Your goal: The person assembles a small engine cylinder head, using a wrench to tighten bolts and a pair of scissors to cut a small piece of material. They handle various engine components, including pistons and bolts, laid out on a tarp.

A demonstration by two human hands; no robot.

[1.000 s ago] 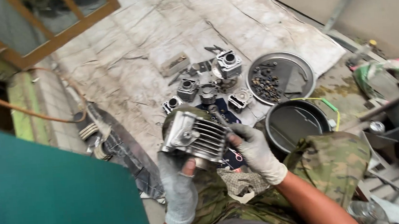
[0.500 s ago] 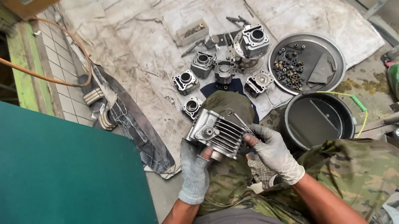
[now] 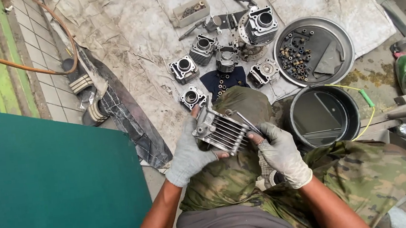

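A finned metal engine cylinder is held over my lap between both gloved hands. My left hand grips its left end, thumb against the top. My right hand holds its right end, fingers by a thin metal rod that sticks out along the fins. Several more finned cylinders and engine parts lie on the dirty cloth ahead of my knees.
A round metal tray with small bolts and nuts sits at upper right. A black bucket stands beside my right knee. A green panel fills the left. An orange hose, sandals and a small parts box lie nearby.
The view has shifted so the cylinder sits lower over my lap. Both hands have turned it, so its fins now face up and lie more level.
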